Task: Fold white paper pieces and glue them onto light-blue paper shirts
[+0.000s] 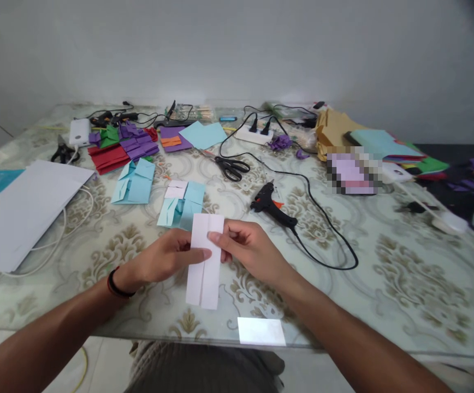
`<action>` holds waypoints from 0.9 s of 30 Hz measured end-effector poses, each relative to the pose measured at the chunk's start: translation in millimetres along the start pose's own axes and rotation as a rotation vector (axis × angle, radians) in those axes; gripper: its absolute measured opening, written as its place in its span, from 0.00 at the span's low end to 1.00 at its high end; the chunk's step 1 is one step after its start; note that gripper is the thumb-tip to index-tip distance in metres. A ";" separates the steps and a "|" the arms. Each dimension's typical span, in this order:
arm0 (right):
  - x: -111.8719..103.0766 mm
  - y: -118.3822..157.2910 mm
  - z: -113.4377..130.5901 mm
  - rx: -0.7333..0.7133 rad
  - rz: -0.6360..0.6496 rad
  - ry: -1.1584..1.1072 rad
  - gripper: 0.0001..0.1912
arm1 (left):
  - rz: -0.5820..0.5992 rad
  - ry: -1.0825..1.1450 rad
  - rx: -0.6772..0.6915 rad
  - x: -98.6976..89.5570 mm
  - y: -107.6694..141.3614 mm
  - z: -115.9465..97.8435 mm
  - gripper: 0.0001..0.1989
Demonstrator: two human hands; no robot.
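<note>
A pale pinkish-white folded sheet of paper (203,281) is held up over the near part of the table, its two side flaps meeting along a lengthwise line. My left hand (170,254) grips its left edge, thumb flat across the front and fingers behind. On the right edge, my right hand (247,245) pinches it with the thumb near the middle fold. Just beyond the paper lie folded light blue pieces (191,199), one with a pale pink flap (176,189). Another folded light blue piece (134,183) rests farther left.
A black glue gun (276,204) with its cord lies to the right, black-handled scissors (232,168) behind it. White sheets (28,213) cover the left side. Purple folded papers (139,143), a white power strip (254,134) and brown envelopes (335,131) line the back.
</note>
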State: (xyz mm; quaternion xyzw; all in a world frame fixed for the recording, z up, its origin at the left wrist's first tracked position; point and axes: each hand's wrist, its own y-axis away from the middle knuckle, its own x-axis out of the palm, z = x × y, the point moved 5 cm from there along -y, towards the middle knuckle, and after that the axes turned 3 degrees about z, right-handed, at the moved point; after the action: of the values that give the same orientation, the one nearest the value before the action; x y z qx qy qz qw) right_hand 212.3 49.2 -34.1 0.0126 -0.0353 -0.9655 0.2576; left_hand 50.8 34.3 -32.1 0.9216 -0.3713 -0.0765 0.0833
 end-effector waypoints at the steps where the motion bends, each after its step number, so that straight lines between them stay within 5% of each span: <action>1: 0.1 0.0 0.3 0.001 0.005 0.000 0.24 | -0.003 0.003 -0.006 -0.2 0.0 0.9 0.15; 8: -4.0 0.0 0.4 -0.017 -0.015 -0.068 0.25 | 0.015 0.083 -0.104 3.0 0.1 9.6 0.14; 17: -7.7 -0.4 8.4 -0.087 -0.027 -0.008 0.25 | 0.049 0.081 -0.066 3.5 -1.0 4.5 0.12; 27: -9.7 -1.1 10.4 -0.103 -0.037 0.038 0.22 | -0.102 -0.075 -0.085 -3.6 0.9 7.0 0.17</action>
State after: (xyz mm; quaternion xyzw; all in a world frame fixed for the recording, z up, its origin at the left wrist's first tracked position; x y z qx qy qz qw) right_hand 219.7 55.6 -23.7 0.0185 0.0195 -0.9703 0.2406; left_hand 46.2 35.4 -38.5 0.9314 -0.3231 -0.1308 0.1044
